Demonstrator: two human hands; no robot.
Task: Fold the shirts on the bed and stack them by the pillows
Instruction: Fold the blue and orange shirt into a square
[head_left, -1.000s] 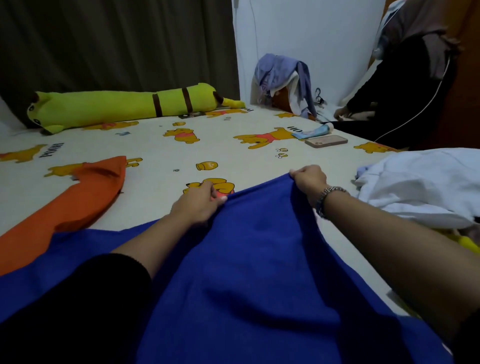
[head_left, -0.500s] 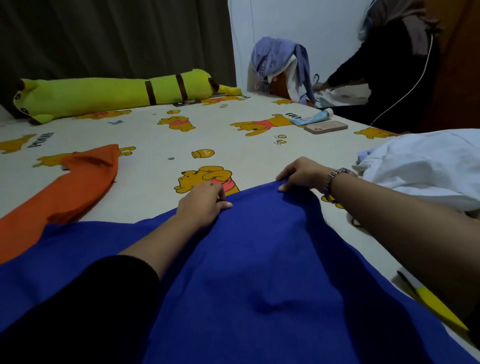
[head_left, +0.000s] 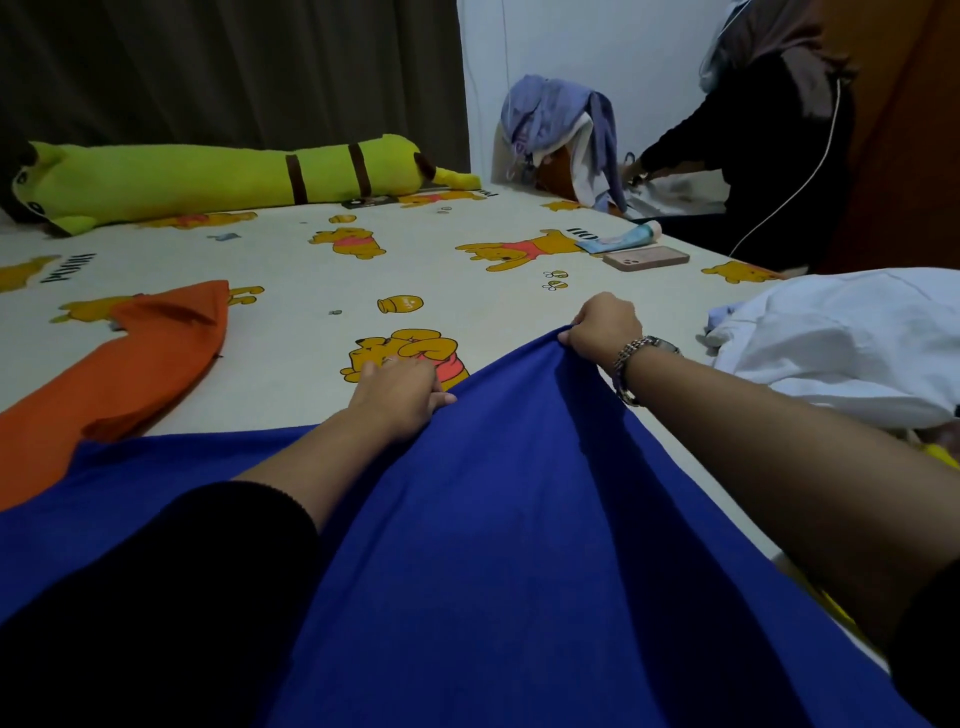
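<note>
Cartoon-print bed (head_left: 291, 270), plain blue shirt (head_left: 519, 519), far edge gripped by both hands

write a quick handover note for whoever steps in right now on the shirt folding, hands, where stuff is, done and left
Left hand grips the far edge of the blue shirt; right hand pinches the same edge, lifted a little off the bed.
Blue shirt is spread out toward the person, not yet folded.
Orange shirt lies unfolded at the left, partly under the blue one.
White garments sit in a loose heap at the right.
Done: no folded stack in view.
Left: fold all of them and stack them by the pillows, which are not in view.
</note>
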